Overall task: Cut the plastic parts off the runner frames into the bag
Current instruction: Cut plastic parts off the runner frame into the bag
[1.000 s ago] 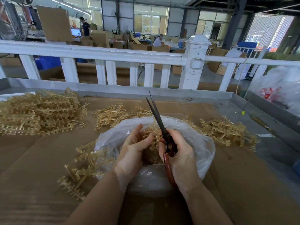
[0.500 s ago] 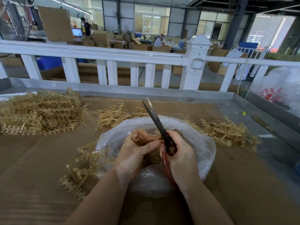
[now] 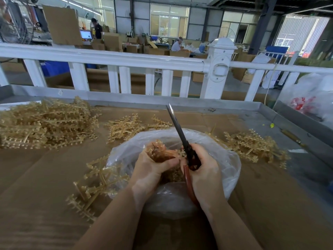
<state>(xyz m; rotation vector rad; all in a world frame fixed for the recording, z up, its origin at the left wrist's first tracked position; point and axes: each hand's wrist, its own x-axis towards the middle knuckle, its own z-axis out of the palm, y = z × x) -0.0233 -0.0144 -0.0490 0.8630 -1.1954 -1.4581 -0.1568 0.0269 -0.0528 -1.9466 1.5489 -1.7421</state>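
A clear plastic bag lies open on the cardboard-covered table in front of me. Over its mouth, my left hand grips a bunch of amber plastic parts on a runner frame. My right hand holds red-handled scissors, blades closed and pointing up and away. The two hands touch above the bag. More loose parts sit inside the bag, partly hidden by my hands.
Runner frames lie in piles: a big heap at far left, a small one behind the bag, one at right, some by my left wrist. A white railing bounds the table's far side.
My left hand has closed on a bunch of parts and lifted it out of the bag. The scissor blades went from slightly apart to closed, tilting a bit to the left.
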